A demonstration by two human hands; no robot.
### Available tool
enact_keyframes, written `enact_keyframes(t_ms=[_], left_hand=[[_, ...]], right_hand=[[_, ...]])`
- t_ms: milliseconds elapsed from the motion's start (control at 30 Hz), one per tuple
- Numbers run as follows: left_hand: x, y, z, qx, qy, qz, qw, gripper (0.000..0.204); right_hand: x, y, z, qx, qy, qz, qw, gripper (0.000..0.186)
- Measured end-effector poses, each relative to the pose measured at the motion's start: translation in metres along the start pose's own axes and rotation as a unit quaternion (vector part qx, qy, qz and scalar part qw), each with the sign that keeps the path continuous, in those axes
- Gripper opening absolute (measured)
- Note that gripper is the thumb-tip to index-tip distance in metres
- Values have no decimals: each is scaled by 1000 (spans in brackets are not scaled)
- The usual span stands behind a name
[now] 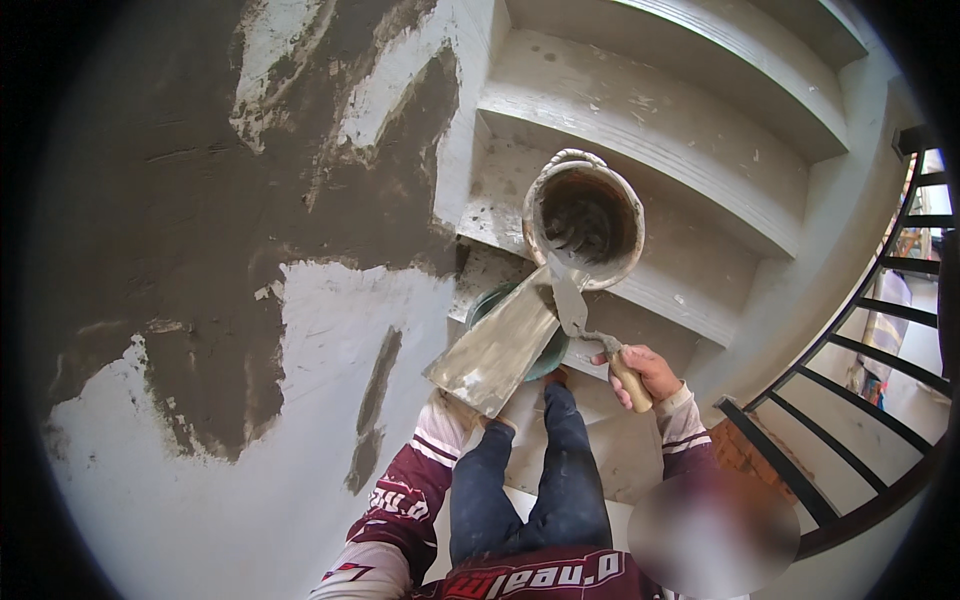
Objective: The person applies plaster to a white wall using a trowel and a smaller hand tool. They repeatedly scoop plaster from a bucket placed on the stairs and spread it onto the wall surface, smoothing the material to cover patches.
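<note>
My right hand (652, 376) is closed round the wooden handle of a pointing trowel (570, 305). Its metal blade, with mortar on it, lies against the edge of a long plastering board (492, 352) near its far end. The board is flat, pale and smeared with grey mortar. My left arm (425, 465) reaches the board's near end and holds it up from below; the board hides the fingers of that hand. Just beyond, a round bucket (632, 225) with a rope handle stands on a stair step, wet grey mortar inside it. The board's far end meets its near rim.
Under the board, a green basin (553, 352) shows in part. Curved stairs (650, 100) climb ahead. At left is a wall (200, 200) partly covered with wet grey mortar, with white patches (340, 310). A black metal railing (850, 360) curves along the right.
</note>
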State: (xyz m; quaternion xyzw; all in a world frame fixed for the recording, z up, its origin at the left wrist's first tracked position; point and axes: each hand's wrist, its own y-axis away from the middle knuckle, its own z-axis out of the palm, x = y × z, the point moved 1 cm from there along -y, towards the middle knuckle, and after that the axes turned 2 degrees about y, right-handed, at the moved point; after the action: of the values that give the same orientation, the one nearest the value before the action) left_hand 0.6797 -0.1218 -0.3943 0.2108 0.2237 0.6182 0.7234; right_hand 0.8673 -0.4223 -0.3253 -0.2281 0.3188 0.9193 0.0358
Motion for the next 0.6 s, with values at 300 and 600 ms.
enact_keyframes(t_ms=[300,600], left_hand=[[5,-30,6,-19,-9,-7,1000,57],[8,-24,12,-13,-37,0,999,57]], right_hand=[[19,60,-39,12,35,100,994,49],[46,33,48,319,631,-306,637,46]])
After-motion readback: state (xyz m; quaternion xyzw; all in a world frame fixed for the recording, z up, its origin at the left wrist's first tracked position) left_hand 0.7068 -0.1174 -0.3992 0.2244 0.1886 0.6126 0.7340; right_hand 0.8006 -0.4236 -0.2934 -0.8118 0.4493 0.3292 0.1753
